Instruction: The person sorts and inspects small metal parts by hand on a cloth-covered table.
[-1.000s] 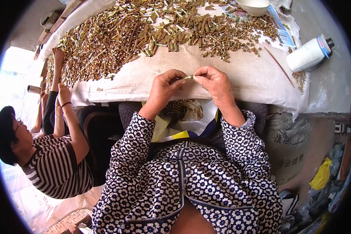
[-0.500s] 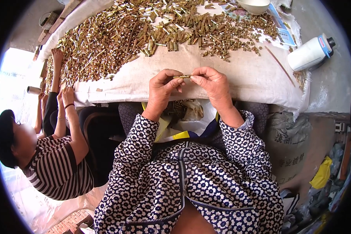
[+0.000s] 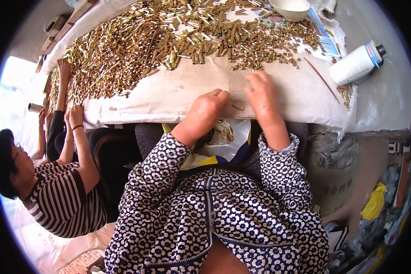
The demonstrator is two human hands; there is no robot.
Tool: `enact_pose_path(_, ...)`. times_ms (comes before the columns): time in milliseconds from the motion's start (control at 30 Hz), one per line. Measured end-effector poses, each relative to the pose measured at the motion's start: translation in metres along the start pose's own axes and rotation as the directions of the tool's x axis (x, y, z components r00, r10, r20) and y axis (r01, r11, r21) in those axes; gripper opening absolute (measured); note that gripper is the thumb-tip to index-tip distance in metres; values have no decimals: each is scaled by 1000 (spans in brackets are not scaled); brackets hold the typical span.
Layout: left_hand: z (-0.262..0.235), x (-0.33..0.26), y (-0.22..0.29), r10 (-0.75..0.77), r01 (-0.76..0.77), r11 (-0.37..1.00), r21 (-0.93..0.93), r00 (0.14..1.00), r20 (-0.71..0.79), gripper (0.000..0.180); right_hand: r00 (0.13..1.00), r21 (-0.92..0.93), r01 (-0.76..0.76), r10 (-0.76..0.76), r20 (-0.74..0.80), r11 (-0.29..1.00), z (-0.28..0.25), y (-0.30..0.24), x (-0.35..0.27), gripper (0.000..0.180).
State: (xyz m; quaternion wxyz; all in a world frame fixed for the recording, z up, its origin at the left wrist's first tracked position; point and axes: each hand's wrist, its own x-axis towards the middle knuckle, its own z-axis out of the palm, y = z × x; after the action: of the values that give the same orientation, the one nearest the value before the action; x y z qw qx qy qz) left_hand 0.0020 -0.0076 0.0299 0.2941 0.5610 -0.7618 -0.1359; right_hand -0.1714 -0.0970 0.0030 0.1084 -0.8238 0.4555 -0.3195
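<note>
My left hand [image 3: 208, 109] is over the near edge of the cloth-covered table, turned back-up with its fingers curled closed. Whatever it holds is hidden from view. My right hand [image 3: 264, 98] reaches over the table top just short of the small brass fittings [image 3: 255, 55]; its fingers are blurred by motion, so I cannot tell whether they hold anything. A wide heap of slim brass-coloured tubes [image 3: 123, 59] covers the far and left part of the table. Below my hands, a plastic bag [image 3: 239, 137] lies open on my lap with brass pieces in it.
A white bowl [image 3: 291, 10] stands at the back right. On the right lie a white bottle [image 3: 354, 65] with a dark cap and a thin stick [image 3: 322, 80]. To my left, another person in a striped shirt [image 3: 68, 196] works at the table edge.
My hands have parted from a shared pinch on a slim brass tube. The left has turned over and dropped nearer; the right has moved slightly right and away toward the small fittings.
</note>
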Motion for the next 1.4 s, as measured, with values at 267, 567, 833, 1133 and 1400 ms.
enact_pose_path(267,-4,1,0,-235,229,937,-264,972,11,11,971,-116,30,-56,-234,993,11,28,7,10)
enact_pose_path(567,-32,42,-88,-197,216,976,9,907,-371,8,995,-125,33,-44,-85,992,-4,6,4,12)
enact_pose_path(833,-35,61,-95,-281,339,894,292,933,-223,20,996,-163,16,-30,-85,986,0,6,1,13)
enact_pose_path(1133,-34,22,-76,-182,231,916,327,968,-174,16,992,-179,41,-62,-113,983,7,12,-2,7)
enact_pose_path(1400,-31,4,-36,-384,353,908,-226,917,-110,12,996,643,-88,74,50,761,20,3,-10,14)
